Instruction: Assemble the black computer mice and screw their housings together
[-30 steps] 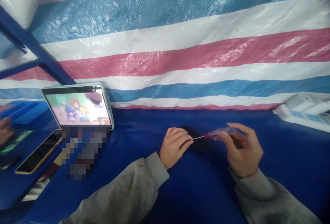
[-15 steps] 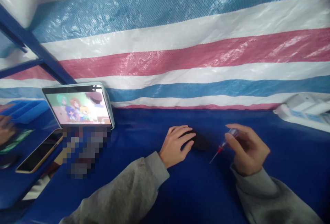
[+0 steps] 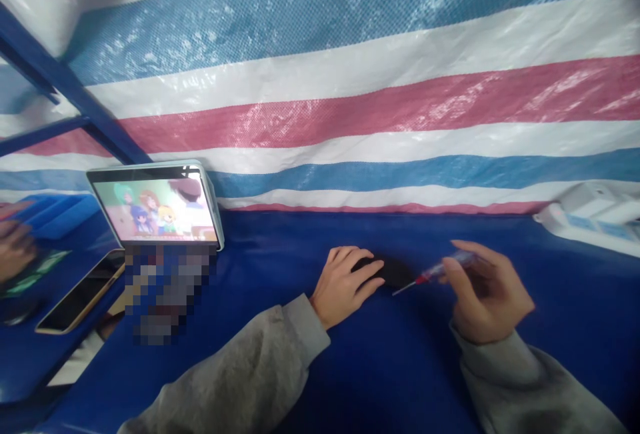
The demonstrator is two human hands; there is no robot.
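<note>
My left hand [image 3: 347, 284] lies with its fingers curled over the near left side of a black computer mouse [image 3: 397, 273] on the blue table. The mouse is dark and partly covered by the fingers. To its right, my right hand [image 3: 490, 294] has thumb and fingers closed around the clear handle of a small screwdriver [image 3: 425, 277]. The screwdriver has a red collar and a thin metal shaft. It lies almost level, its tip pointing left in front of the mouse; whether it touches the mouse I cannot tell.
At the left a tablet [image 3: 155, 211] stands propped up, with a blurred-out patch before it. Beside it lie a phone [image 3: 83, 291] and a blue tray [image 3: 60, 214], near another person's hand [image 3: 15, 251]. White devices [image 3: 595, 217] sit at the far right; a striped tarp [image 3: 350, 114] hangs behind.
The screwdriver has swung from pointing steeply down to nearly level, its tip moving left and up towards the mouse. My right hand has shifted slightly right. My left hand stays on the mouse.
</note>
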